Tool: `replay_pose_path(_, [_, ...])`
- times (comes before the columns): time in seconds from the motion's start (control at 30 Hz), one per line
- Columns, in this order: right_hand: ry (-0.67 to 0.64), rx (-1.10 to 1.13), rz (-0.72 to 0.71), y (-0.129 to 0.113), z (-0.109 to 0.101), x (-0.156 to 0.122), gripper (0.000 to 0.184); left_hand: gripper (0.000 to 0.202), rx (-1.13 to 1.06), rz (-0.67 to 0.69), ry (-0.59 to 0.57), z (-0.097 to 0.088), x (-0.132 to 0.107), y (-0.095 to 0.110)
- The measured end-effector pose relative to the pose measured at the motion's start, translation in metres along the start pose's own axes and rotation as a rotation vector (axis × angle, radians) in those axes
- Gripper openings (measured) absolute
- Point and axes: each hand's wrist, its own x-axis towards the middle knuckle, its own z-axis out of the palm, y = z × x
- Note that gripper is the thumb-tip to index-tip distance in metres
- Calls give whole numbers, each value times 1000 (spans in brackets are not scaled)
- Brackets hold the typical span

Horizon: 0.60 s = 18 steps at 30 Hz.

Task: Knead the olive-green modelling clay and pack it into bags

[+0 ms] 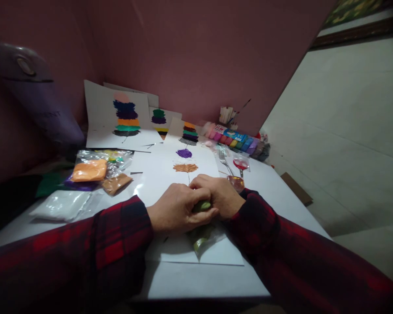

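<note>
Maroon wall (199,52) backs the white tabletop (265,196). On the left, a white packet (62,205) lies in front of a bagged orange block (89,170); painted sheets (98,113) lean behind. Midway, the left hand (180,207) and right hand (221,196) are together, clasped round a green lump (202,206), hiding part of the sheet (157,170) beneath; a green-filled bag (200,244) lies just below them. Rightward come a fork (225,161), coloured packs (236,139) and pale tiles (356,131).
</note>
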Motion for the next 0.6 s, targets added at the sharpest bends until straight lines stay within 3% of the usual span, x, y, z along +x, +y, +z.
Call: replay_pose_path(0.6, [-11,-11,-4,0,0,1,8,22,30,7,-6,-1,0,2])
